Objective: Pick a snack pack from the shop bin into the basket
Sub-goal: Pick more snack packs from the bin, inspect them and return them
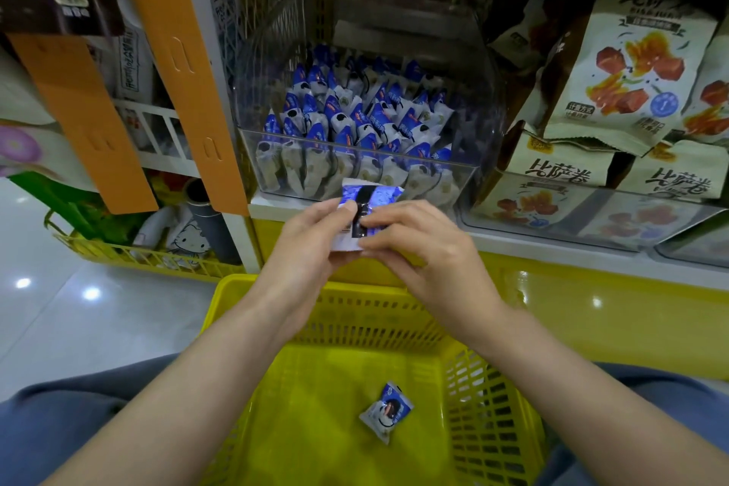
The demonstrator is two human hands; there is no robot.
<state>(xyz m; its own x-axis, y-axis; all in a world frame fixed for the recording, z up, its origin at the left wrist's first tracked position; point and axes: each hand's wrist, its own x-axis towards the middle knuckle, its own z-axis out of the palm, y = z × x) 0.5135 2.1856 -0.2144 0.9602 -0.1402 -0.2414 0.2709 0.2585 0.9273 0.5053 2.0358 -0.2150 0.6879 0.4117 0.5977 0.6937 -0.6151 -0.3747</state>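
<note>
Head view, nearest first: one yellow basket (493, 426) sits below both grips, with one loose snack pack (385, 412) lying on its floor, below and slightly right of them. Above the basket's far rim, the left grip (311, 233) and the right grip (418, 241), two in all, together pinch one held snack pack (369, 195), fingers curled on its left and right edges, so it sits between them with its blue top poking beyond the fingertips. Just beyond the grips stands one clear bin (469, 178) on the shelf (552, 245), crammed with upright blue-and-white packs too many to count, with several cream snack bags (627, 63) to its right.
</note>
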